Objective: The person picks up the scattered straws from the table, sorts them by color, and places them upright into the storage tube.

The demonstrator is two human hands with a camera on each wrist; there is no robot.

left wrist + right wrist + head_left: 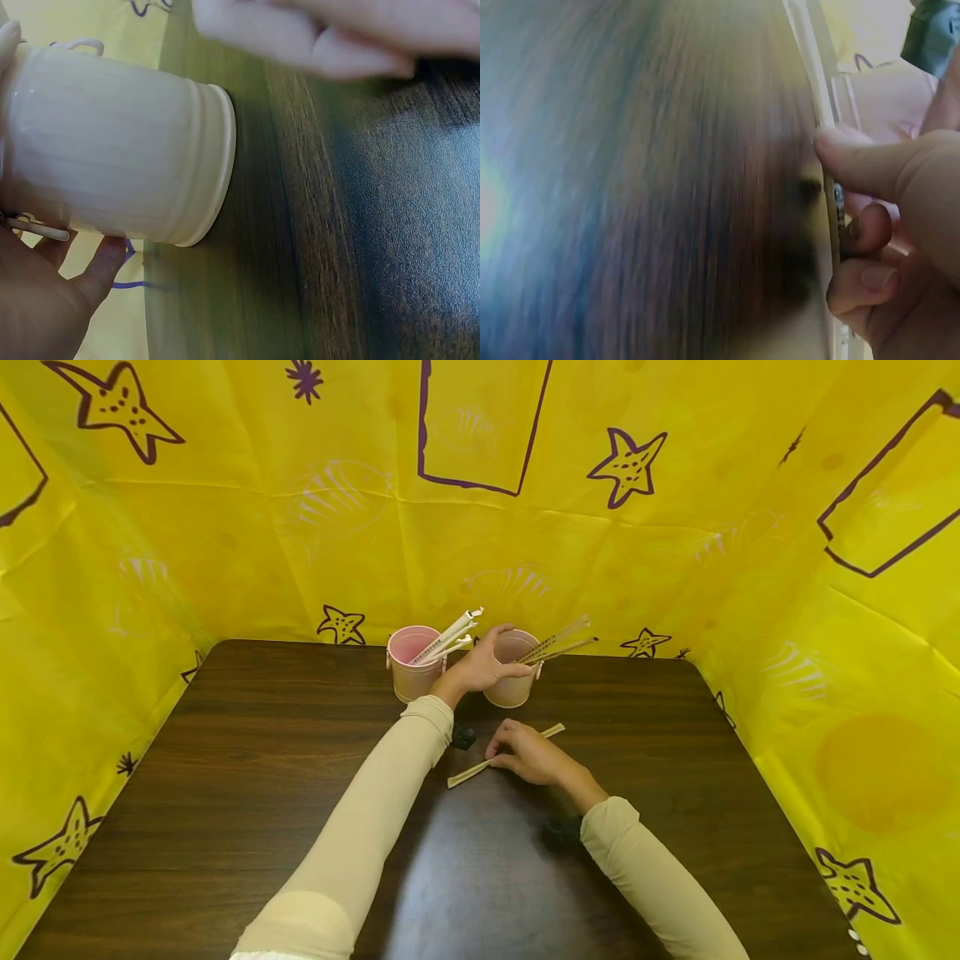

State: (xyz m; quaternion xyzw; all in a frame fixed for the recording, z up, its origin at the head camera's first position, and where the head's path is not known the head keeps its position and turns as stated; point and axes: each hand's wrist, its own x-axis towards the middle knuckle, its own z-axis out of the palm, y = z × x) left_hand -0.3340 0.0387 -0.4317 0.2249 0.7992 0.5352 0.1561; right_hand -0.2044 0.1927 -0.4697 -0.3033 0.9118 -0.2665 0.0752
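Note:
My left hand point(478, 670) grips the right-hand pale pink pail point(510, 693) from its left, thumb and fingers spread around its upper side. Two brown wrapped straws point(558, 639) lean out of that pail to the right. In the left wrist view the pail point(112, 142) fills much of the left side, with its base toward the dark tabletop. Below and in front of it, my right hand point(531, 756) pinches a tan paper-wrapped straw point(468, 773) near its middle. Dark printing shows on the wrapper point(808, 52) in the right wrist view.
Left of my left hand stands a second pink pail point(411, 681), holding several white wrapped straws point(450, 635). Both pails are near the back edge of the brown wooden table point(300, 727). A yellow patterned sheet point(300, 543) hangs around the table's back and sides.

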